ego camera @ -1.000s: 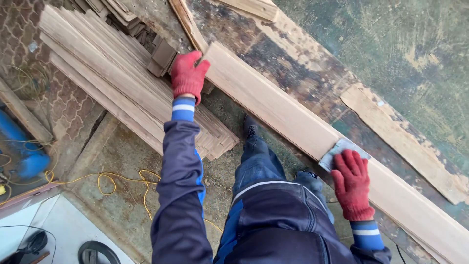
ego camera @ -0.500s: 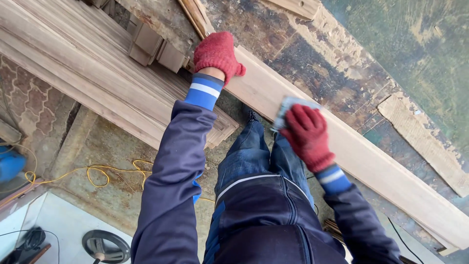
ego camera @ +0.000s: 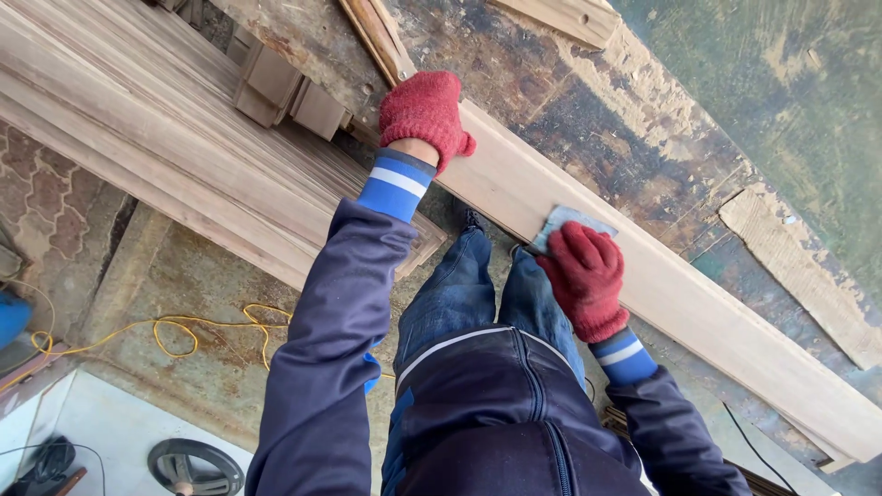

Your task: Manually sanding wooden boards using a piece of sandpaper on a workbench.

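A long pale wooden board lies slanted along the edge of a worn, paint-stained workbench. My left hand, in a red knit glove, is closed over the board's upper left end. My right hand, also in a red glove, presses a grey sheet of sandpaper flat on the board's face, a short way down from the left hand. My blue sleeves and jeans fill the lower middle of the view.
A stack of long wooden boards lies to the left, with small wood blocks on it. A yellow cable snakes over the concrete floor. A loose wood strip rests on the bench at right. A round dark tool sits at the bottom left.
My right hand slid the sandpaper up the board from its lower right part toward the left hand, then slightly back. The view shifted, and the left hand stayed on the board's end.
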